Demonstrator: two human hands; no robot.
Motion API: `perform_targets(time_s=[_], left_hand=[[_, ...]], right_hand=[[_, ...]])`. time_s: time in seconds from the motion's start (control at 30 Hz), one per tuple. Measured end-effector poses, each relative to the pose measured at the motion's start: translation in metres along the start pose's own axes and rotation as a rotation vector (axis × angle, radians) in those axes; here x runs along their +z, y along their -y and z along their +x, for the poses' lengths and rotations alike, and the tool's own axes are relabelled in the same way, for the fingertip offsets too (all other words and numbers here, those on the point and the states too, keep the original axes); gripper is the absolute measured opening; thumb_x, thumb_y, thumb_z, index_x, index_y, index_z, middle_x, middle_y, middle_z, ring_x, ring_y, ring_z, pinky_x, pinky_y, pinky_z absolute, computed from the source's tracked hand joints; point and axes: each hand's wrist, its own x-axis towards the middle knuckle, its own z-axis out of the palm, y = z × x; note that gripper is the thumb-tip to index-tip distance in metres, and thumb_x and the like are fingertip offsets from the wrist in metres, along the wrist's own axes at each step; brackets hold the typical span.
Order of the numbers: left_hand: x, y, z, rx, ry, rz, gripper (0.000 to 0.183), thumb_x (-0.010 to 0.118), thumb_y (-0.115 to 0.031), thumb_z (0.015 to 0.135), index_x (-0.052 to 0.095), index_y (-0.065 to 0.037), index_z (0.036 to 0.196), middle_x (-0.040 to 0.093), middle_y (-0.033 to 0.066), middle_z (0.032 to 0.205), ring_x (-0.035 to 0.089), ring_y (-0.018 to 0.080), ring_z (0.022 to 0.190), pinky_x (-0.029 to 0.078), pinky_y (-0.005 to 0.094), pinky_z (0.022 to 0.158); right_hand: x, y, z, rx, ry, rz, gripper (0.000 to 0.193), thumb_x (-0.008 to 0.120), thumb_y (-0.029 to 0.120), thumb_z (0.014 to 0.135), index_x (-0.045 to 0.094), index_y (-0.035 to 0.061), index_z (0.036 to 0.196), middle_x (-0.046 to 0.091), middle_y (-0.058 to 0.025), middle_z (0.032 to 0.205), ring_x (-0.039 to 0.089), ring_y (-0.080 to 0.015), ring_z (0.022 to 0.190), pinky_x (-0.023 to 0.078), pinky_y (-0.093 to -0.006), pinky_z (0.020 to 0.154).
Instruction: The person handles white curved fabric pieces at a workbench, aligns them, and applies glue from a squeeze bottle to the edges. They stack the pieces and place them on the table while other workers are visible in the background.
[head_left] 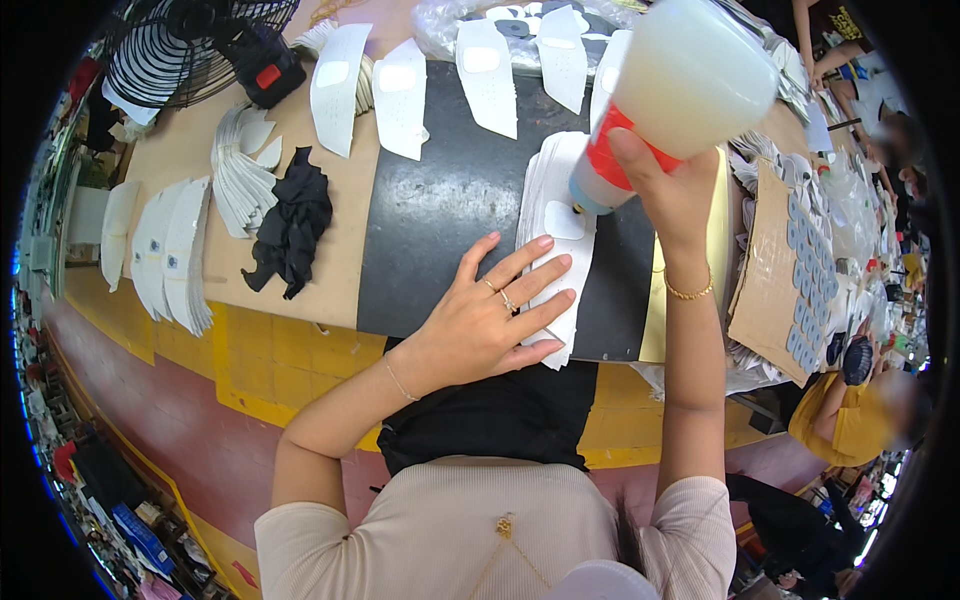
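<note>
My right hand (pixel 665 190) is wrapped round a translucent bottle (pixel 705 75) filled with a whitish substance. The bottle has a red band and is tipped upside down, its pale blue neck pointing down and left. Its tip is at the top piece of a stack of white shaped pieces (pixel 562 300), beside a smooth rounded patch (pixel 564 221) on that piece; I cannot tell whether it touches. My left hand (pixel 490 315) lies on the lower part of the stack with its fingers spread, pressing on it from the left.
Several white pieces with patches (pixel 487 80) lie along the far edge of a black mat (pixel 440 220). To the left are a black cloth (pixel 290 225), fanned white pieces (pixel 243 165) and a fan (pixel 180 50). Cardboard with grey pieces (pixel 765 280) lies right; a person in yellow (pixel 845 420) sits beyond.
</note>
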Motion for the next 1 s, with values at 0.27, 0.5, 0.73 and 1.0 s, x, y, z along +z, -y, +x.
perform_targets(time_s=[0.27, 0.5, 0.73, 1.0], left_hand=[[-0.001, 0.000, -0.001, -0.013, -0.026, -0.032, 0.048, 0.078, -0.036, 0.078, 0.065, -0.017, 0.120, 0.051, 0.0065, 0.142, 0.039, 0.0355, 0.139, 0.027, 0.0554, 0.111], [0.003, 0.004, 0.000, 0.003, -0.045, -0.115, 0.048, 0.079, -0.031, 0.077, 0.065, -0.015, 0.120, 0.051, 0.0095, 0.142, 0.034, 0.0407, 0.142, 0.029, 0.0586, 0.113], [0.006, 0.004, -0.001, 0.013, -0.055, -0.125, 0.051, 0.080, -0.029, 0.077, 0.063, -0.015, 0.123, 0.049, 0.0106, 0.143, 0.032, 0.0445, 0.142, 0.029, 0.0613, 0.113], [0.004, 0.004, -0.001, 0.013, -0.047, -0.096, 0.049, 0.080, -0.030, 0.078, 0.063, -0.015, 0.121, 0.049, 0.0097, 0.144, 0.033, 0.0443, 0.141, 0.029, 0.0615, 0.113]], right_hand=[[-0.012, -0.008, -0.038, -0.039, -0.203, 0.092, 0.033, 0.083, 0.026, 0.080, 0.070, 0.0008, 0.096, 0.071, -0.0056, 0.089, 0.067, -0.0159, 0.080, 0.053, -0.0291, 0.074], [0.003, -0.005, -0.046, -0.099, -0.161, 0.060, 0.038, 0.086, 0.027, 0.076, 0.070, 0.0035, 0.101, 0.071, -0.0050, 0.095, 0.068, -0.0174, 0.085, 0.054, -0.0308, 0.077], [0.020, 0.010, -0.014, -0.212, -0.031, -0.037, 0.035, 0.087, 0.024, 0.073, 0.073, 0.0029, 0.097, 0.074, -0.0076, 0.091, 0.071, -0.0190, 0.081, 0.057, -0.0299, 0.071], [0.009, 0.015, -0.009, -0.188, 0.038, -0.059, 0.033, 0.086, 0.023, 0.073, 0.073, 0.0016, 0.095, 0.075, -0.0088, 0.088, 0.072, -0.0182, 0.078, 0.057, -0.0284, 0.069]])
